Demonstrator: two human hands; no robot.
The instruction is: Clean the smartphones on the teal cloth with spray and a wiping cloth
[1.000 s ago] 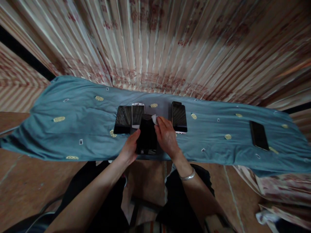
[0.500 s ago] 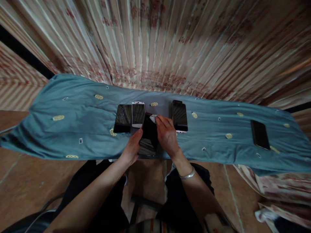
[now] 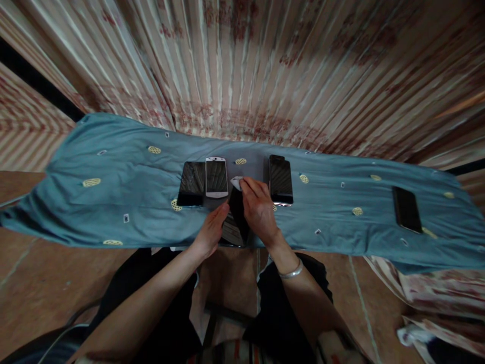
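A black phone stands tilted on its edge at the near side of the blue cloth. My left hand grips its left edge. My right hand presses a small white wipe against the phone's top end. A silver bangle sits on my right wrist. Behind the held phone lie a black phone with a cracked screen and a white phone, side by side. To the right of my right hand lies another black phone.
One more black phone lies far right on the cloth. Pleated floral curtains hang behind the covered table. A brown tiled floor shows in front. A white rag lies at the lower right.
The held phone has turned from lying flat, screen up, to standing on its edge. My left hand shifted right with it, and the white phone behind is now fully uncovered.
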